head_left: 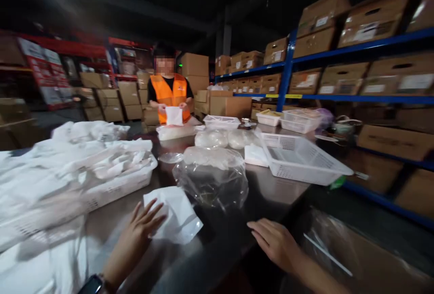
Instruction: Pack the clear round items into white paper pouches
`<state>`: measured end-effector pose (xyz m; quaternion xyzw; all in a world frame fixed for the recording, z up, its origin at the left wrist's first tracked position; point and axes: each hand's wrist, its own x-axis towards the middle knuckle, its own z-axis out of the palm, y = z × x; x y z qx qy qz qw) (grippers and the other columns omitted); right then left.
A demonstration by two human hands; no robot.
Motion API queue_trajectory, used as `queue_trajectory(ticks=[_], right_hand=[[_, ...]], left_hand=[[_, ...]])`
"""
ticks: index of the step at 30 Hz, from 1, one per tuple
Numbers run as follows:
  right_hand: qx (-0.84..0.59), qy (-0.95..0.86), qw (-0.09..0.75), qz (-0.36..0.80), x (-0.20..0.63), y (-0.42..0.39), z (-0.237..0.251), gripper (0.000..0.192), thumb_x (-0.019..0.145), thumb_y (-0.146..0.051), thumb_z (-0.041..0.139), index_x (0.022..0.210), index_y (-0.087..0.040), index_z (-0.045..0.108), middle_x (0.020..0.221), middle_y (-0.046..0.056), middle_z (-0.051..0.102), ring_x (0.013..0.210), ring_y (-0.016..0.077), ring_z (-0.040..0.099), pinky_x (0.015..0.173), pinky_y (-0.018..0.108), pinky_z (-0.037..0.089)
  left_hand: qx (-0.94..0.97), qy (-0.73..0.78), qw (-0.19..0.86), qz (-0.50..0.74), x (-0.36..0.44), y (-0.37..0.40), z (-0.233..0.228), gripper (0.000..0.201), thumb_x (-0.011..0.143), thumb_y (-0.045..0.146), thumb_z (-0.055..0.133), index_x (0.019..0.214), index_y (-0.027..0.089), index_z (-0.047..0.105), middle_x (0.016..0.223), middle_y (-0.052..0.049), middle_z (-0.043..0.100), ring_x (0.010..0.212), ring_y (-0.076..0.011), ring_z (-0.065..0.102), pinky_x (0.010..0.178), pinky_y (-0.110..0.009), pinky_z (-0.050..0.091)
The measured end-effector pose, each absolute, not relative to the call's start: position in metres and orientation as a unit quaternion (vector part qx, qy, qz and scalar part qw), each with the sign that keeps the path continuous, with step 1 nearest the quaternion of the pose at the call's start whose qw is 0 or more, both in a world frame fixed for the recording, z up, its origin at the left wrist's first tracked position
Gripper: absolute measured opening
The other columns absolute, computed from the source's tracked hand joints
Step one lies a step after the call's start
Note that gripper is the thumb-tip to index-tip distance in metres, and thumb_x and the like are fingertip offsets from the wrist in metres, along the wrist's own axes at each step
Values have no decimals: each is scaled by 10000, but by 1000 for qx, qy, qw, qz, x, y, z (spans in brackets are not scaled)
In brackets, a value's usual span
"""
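Left hand [142, 230] spread flat, fingers pinning a white bag [176, 215] to the dark table [271, 190], likely to smooth it; right hand [274, 242] at four o'clock, open, empty; clear plastic bag [212, 178] at twelve; beyond, white basket [298, 158]; farthest, person in orange vest [169, 95] holding a similar bag.

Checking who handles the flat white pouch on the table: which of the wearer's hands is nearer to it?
Left. The left hand rests with its fingers on the white pouch; the right hand lies apart, to the pouch's right.
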<state>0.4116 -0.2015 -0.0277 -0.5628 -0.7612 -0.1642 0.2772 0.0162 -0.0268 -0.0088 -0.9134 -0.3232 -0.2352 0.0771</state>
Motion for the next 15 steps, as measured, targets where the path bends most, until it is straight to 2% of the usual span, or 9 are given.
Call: queue_trajectory(ticks=[2, 5, 8, 12, 15], right_hand=[[-482, -832, 251, -109, 385, -145, -6, 336, 922, -213, 472, 1245, -212, 564, 1145, 88, 665, 1087, 213, 615, 951, 387, 509], [-387, -899, 204, -39, 349, -73, 10, 551, 835, -217, 621, 1363, -171, 469, 1364, 133, 519, 1314, 252, 424, 1076, 463, 392], [-281, -939, 195, -11, 316, -32, 6, 585, 815, -234, 633, 1370, -147, 471, 1408, 174, 455, 1365, 279, 332, 1094, 516, 335], [-197, -955, 220, 21, 293, -19, -1, 515, 855, -224, 518, 1366, -166, 490, 1383, 170, 481, 1355, 282, 341, 1099, 561, 286], [-176, -952, 243, 57, 295, -26, -5, 536, 895, -247, 453, 1429, -219, 409, 1403, 136, 462, 1350, 272, 350, 1114, 569, 235]], left_hand=[[-912, -329, 16, -246, 17, -30, -3, 585, 699, -11, 407, 1114, 292, 687, 1300, -22, 592, 1314, -243, 440, 1150, -567, 206], [-892, -342, -77, -285, 17, -35, 2, 578, 686, -18, 365, 1041, 279, 711, 1188, -3, 666, 1256, -206, 506, 1176, -519, 166], [-859, -337, -164, -350, 18, -37, 3, 536, 659, -14, 385, 940, 284, 732, 1038, -2, 723, 1134, -210, 593, 1168, -492, 182], [-818, -340, -210, -415, 20, -44, 11, 449, 656, 5, 430, 845, 273, 736, 952, -18, 737, 1014, -224, 638, 1136, -469, 237], [-799, -365, -218, -424, 25, -54, 24, 391, 634, 12, 470, 789, 260, 729, 886, -21, 740, 941, -228, 655, 1094, -433, 309]])
